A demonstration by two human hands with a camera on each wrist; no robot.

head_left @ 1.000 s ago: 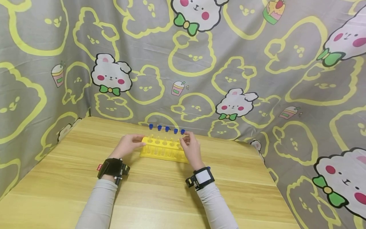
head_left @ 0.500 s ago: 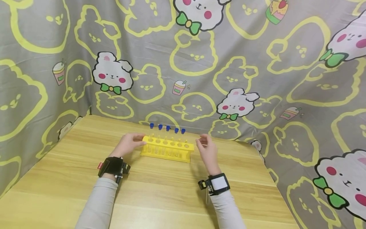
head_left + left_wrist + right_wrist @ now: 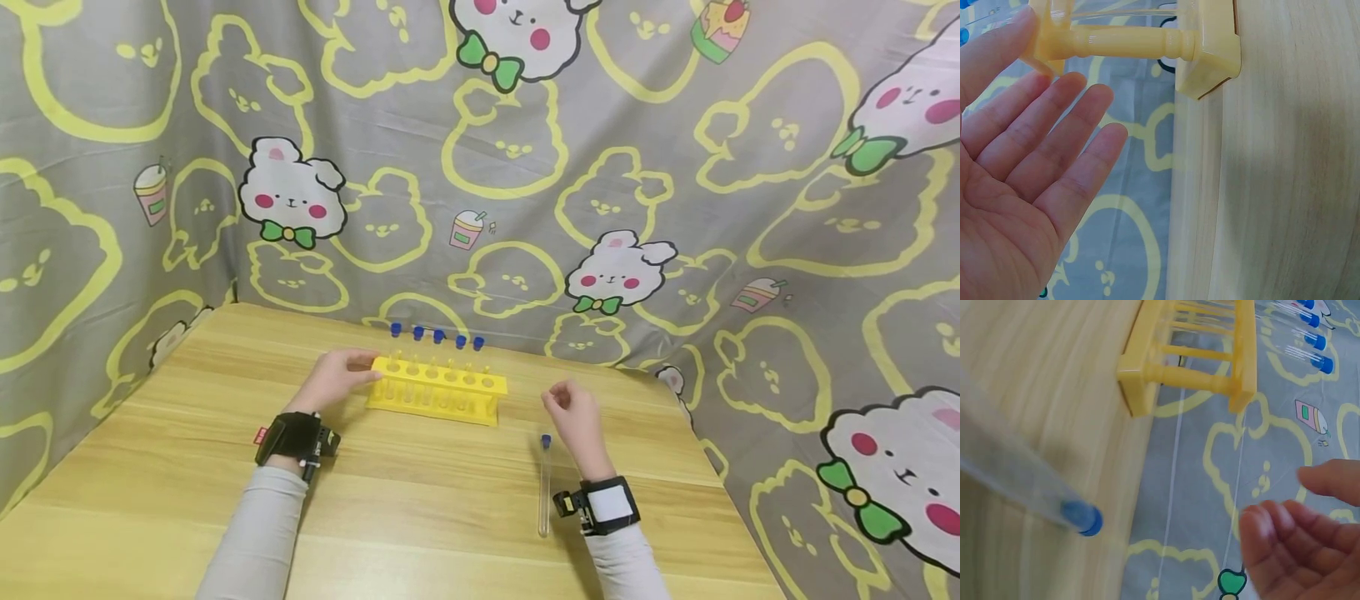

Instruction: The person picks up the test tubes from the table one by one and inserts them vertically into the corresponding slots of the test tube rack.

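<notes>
A yellow test tube rack [image 3: 435, 408] stands on the table, holding several clear test tubes with blue caps [image 3: 438, 336]. Its right-end hole has no tube. My left hand [image 3: 336, 379] grips the rack's left end; in the left wrist view the thumb is on one side of the top plate and fingertips [image 3: 1072, 81] are on the other. To the right of the rack, my right hand [image 3: 576, 417] is off it, fingers loosely bent and holding nothing. Left of that wrist, a blue-capped test tube [image 3: 544, 492] lies on the table; it looks blurred in the right wrist view.
The wooden table [image 3: 405, 517] reaches back to a grey patterned curtain [image 3: 510, 275] behind the rack, which also hangs along both sides. Each wrist wears a black strap [image 3: 609, 505] with a small camera.
My right hand has left the rack's right end and moved right and nearer, uncovering the test tube lying on the table. The left hand and the rack stay put.
</notes>
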